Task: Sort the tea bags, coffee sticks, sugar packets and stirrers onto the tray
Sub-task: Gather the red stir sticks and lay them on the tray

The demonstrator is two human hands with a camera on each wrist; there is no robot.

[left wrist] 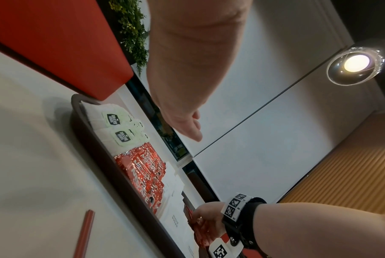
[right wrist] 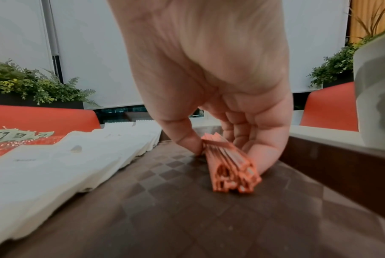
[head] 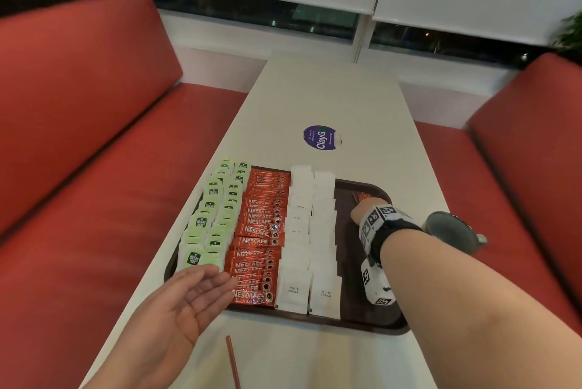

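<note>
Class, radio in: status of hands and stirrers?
Left hand open, idle. Right hand grips stirrer bundle on tray. One stray stirrer on table.

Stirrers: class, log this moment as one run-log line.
right hand grips stirrers on tray | left hand open, empty | one stirrer on table | tea, coffee, sugar rows placed

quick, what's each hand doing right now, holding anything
Left hand: open, palm up, holding nothing, at the tray's near left corner.
Right hand: thumb and fingers grip a bundle of stirrers on the tray.
</note>
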